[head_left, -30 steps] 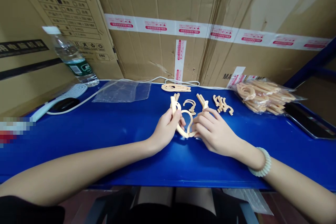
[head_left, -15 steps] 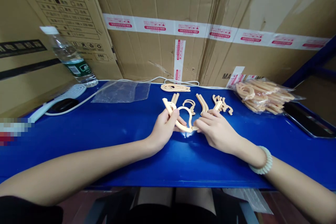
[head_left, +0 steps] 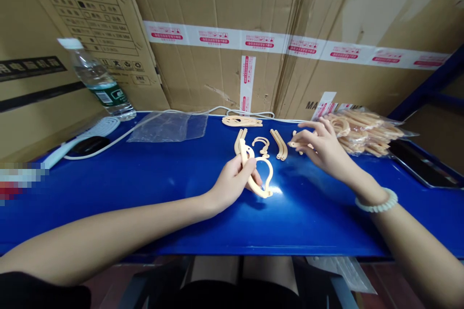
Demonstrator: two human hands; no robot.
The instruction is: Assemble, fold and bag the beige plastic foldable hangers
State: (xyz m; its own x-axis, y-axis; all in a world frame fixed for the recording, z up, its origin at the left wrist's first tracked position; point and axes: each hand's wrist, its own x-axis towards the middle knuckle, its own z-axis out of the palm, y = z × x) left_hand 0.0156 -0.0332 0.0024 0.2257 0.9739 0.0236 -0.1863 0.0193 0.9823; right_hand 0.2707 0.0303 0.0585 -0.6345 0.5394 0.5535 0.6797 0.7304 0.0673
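My left hand (head_left: 234, 182) grips a beige plastic hook-shaped assembly (head_left: 259, 174) just above the blue table (head_left: 145, 188). My right hand (head_left: 324, 147) is further back and to the right, its fingertips pinching a small beige piece (head_left: 294, 144) at the pile of curved beige parts (head_left: 308, 142). Between the hands lie a pair of long curved strips (head_left: 280, 144), a small hook piece (head_left: 261, 145) and another strip pair (head_left: 239, 139). A white bead bracelet is on my right wrist.
A clear bag of beige parts (head_left: 362, 130) lies at the back right, beside a dark tray (head_left: 424, 166). A flat stack of beige parts (head_left: 242, 121), an empty plastic bag (head_left: 168, 126), a water bottle (head_left: 97, 79), a white cable and cardboard boxes (head_left: 253, 34) line the back.
My right hand let go of the assembly and moved back and right to the pile of small parts. My left hand kept the assembly and turned it more upright.
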